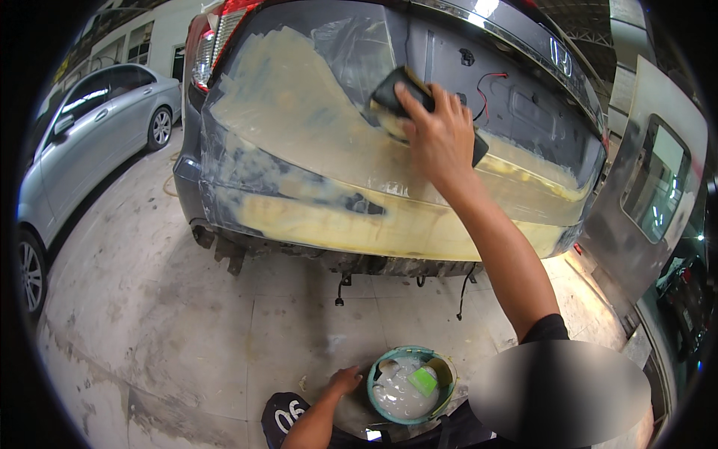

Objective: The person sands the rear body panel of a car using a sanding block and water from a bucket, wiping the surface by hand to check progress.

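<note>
My right hand (pixel 441 135) grips a long black sanding block (pixel 390 91) from above, its fingers spread over it. The block lies against the rear of a dark grey car (pixel 299 127), where beige and yellow filler covers much of the tailgate and bumper. Low down, my left hand (pixel 346 380) hangs beside a green bucket (pixel 369 396), fingers loosely stretched out and nothing visible in them. Cloudy whitish water fills the bucket, with a bright green pad (pixel 423 382) and a yellowish piece (pixel 443 371) at its side.
A silver car (pixel 105 127) is parked on the left. At the right stands a loose vehicle door panel (pixel 651 165) with a window. Cables (pixel 464 295) dangle beneath the bumper over the stained pale floor (pixel 187 329). A blurred oval covers part of the lower right.
</note>
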Demonstrator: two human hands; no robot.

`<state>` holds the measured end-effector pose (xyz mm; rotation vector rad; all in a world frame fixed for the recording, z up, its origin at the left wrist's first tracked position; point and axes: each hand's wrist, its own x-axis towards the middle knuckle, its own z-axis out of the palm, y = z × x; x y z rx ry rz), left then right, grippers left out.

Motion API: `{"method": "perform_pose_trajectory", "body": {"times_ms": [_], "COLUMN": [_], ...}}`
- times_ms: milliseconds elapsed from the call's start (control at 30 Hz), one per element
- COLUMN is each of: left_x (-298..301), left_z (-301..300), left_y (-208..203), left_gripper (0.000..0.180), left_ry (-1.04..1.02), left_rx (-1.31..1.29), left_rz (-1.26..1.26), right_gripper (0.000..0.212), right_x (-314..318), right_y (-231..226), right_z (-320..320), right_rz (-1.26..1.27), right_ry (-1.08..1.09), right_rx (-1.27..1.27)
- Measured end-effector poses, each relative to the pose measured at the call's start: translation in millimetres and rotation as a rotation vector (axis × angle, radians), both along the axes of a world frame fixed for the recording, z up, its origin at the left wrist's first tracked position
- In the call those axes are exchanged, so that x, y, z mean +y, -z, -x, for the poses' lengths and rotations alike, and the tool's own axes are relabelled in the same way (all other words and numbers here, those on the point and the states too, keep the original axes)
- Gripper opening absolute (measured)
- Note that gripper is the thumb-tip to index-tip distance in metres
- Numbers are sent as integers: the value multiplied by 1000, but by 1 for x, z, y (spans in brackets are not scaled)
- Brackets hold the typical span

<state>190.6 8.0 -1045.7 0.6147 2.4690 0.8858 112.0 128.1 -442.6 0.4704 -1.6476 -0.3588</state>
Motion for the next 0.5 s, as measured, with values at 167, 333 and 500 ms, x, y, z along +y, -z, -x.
{"method": "perform_pose_trajectory", "body": {"times_ms": [167,333,500], "left_x": [-1,4,0], "left_z": [4,5,6], "left_y": [8,12,22], "left_gripper": [55,54,54], "left_ry": [-11,5,7], "left_rx": [2,29,21], "left_rz": [-8,-13,-69], "right_gripper": [54,52,51], "right_x": [-16,-27,-40], "right_y": [20,0,19], "right_z": [5,12,21], "right_rz": [14,40,-21], "right_ry": [30,-22,-27], "right_rx": [29,25,104]}}
